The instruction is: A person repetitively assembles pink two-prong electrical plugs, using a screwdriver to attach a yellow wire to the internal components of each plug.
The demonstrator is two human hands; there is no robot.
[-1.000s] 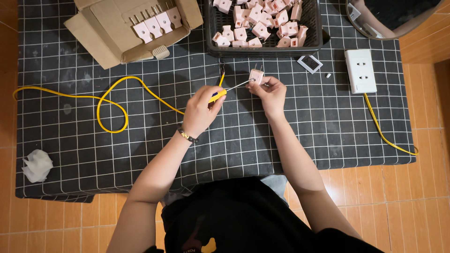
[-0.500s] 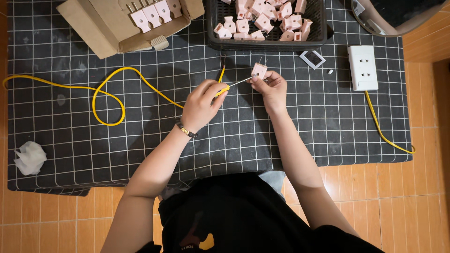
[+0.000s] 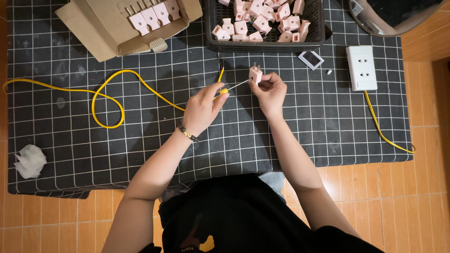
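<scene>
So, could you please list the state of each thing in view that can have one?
left hand: shut on a yellow-handled screwdriver
right hand: shut on a pink plug, prongs up
cardboard box: open, pink plugs inside
black basket: filled with pink plugs
white socket strip: flat, nothing plugged in
yellow cable: looped loosely
tissue: crumpled

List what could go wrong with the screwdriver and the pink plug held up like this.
The screwdriver in the left hand meets the pink plug, which the right hand holds off the cloth; a slip might jab those fingers. A loosened screw may drop onto the gridded black cloth and be hard to spot. The yellow cable lies close to the left forearm, which might snag it.
</scene>
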